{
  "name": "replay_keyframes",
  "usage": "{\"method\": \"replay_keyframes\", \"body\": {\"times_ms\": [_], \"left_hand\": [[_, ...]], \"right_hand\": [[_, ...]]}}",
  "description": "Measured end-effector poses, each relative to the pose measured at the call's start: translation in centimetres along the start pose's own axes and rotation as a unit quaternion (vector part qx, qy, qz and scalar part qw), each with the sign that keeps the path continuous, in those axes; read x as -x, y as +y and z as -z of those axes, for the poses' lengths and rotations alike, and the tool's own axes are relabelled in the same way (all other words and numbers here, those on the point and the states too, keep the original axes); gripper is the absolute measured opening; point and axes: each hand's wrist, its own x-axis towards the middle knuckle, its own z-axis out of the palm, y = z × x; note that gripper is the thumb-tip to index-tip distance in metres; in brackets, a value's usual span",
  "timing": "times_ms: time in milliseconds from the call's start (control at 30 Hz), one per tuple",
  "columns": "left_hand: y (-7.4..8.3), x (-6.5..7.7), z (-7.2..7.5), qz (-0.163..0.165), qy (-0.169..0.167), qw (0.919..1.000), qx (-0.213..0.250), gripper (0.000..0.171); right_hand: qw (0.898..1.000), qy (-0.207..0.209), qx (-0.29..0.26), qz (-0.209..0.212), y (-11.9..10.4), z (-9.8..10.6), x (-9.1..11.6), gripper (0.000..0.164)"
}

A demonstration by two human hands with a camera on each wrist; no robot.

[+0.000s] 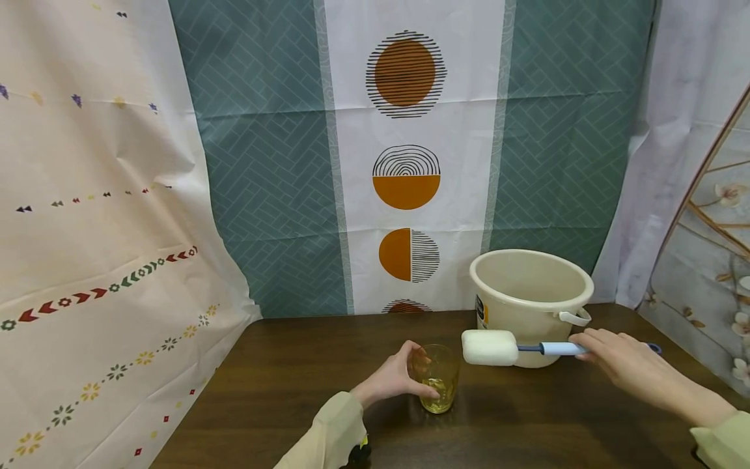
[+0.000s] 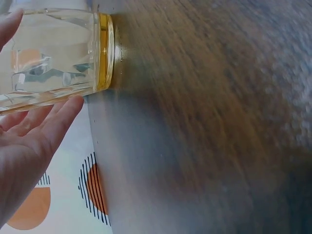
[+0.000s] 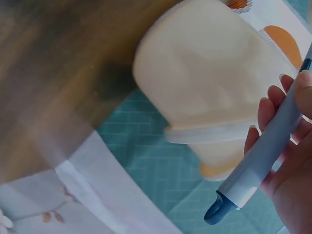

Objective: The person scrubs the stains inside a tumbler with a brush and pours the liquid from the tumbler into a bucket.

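Observation:
A yellowish clear drinking glass (image 1: 441,381) stands upright on the brown table. My left hand (image 1: 404,374) holds it from the left, thumb on the near side and fingers on the far side. In the left wrist view the fingers (image 2: 63,117) lie along the wall of the glass (image 2: 53,53), near its base. My right hand (image 1: 627,361) grips the light blue handle of a sponge cup brush (image 1: 491,348). The white sponge head points left, raised to the right of the glass. In the right wrist view my fingers curl round the brush handle (image 3: 263,151).
A cream bucket (image 1: 530,306) with a white handle stands at the back right, behind the brush. The wooden table (image 1: 281,391) ends at a hanging patterned cloth (image 1: 269,163). More cloth hangs at the left and right sides. A small dark object (image 1: 357,453) lies beside my left sleeve.

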Motion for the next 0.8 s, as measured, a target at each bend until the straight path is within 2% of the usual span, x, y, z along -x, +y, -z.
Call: {"method": "replay_keyframes", "body": {"times_ms": [133,433,800], "left_hand": [[0.1,0.0,0.0,0.001,0.001,1.0000,0.002,0.064],[0.2,0.0,0.0,0.008,0.001,1.0000,-0.003,0.065],[0.1,-0.1,0.0,0.001,-0.002,1.0000,0.004,0.068]], "right_hand": [[1.000,0.003,0.028,0.005,-0.1,0.5,-1.2,0.049],[0.997,-0.001,0.056,0.048,-0.3,1.7,-4.4,0.048],[0.996,-0.025,0.068,0.060,-0.8,2.4,-6.5,0.050]]}}
